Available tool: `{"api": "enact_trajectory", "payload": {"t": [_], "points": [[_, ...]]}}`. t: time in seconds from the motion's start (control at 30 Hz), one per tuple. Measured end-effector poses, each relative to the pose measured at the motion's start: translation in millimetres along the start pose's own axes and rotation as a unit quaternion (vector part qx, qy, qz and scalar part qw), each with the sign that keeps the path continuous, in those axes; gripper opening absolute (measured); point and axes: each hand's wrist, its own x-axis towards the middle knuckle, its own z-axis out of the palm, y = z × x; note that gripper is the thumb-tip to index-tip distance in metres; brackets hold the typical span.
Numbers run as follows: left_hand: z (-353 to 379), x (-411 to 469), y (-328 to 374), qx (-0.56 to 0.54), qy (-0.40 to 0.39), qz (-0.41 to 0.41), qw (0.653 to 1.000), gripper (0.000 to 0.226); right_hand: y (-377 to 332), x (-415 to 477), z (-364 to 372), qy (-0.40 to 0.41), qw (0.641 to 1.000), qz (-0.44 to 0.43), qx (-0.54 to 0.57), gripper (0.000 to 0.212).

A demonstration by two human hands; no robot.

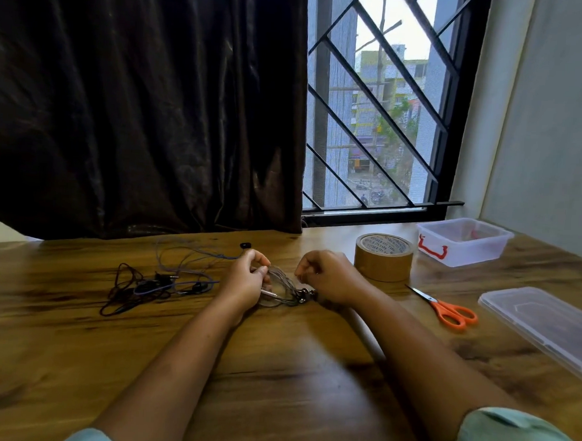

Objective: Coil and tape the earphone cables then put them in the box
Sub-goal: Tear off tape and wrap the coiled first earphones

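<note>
Pinching a thin grey looped cable (282,283), left hand (247,281) and right hand (327,277).

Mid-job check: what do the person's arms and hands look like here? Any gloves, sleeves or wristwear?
The left hand and right hand are bare, with no gloves. Both forearms are uncovered, and no watch or band shows at either wrist. A pale mint-green left sleeve and a matching right sleeve show only at the bottom edge of the view. Any rings are too small to tell.
</note>
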Motion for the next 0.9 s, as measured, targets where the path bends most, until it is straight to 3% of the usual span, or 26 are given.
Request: {"api": "enact_trajectory", "payload": {"t": [0.1, 0.2, 0.3, 0.4, 0.67, 0.73, 0.8, 0.9], "points": [[2, 0, 2, -0.033, -0.007, -0.002, 0.999, 0.019, 4, -2, -12, 0.102, 0.988, 0.008, -0.116, 0.012], [3, 1, 5, -0.045, -0.009, -0.001, 0.999, 0.024, 13, -6, -32, 0.222, 0.932, 0.055, -0.281, 0.027], [5, 1, 4, -0.036, -0.003, 0.005, 0.999, 0.025, 28, -7, -39, 0.208, 0.899, 0.135, -0.362, 0.025], [6, 2, 2, -0.014, -0.001, 0.009, 1.0, 0.027, 36, -3, -35, 0.176, 0.901, 0.153, -0.366, 0.019], [3, 0, 4, -0.081, 0.016, -0.018, 0.996, 0.026, 11, -4, -27, 0.144, 0.977, 0.016, -0.158, 0.053], [3, -2, 7, -0.101, 0.017, -0.023, 0.995, 0.022, 2, 0, -22, 0.133, 0.99, -0.01, -0.042, 0.051], [4, -4, 9, -0.127, 0.016, -0.024, 0.991, 0.014, -7, 0, -18, 0.122, 0.986, -0.047, 0.104, 0.047], [3, -4, 10, -0.13, 0.039, 0.007, 0.991, 0.008, -17, -5, -12, 0.092, 0.979, -0.075, 0.167, 0.044]]}}
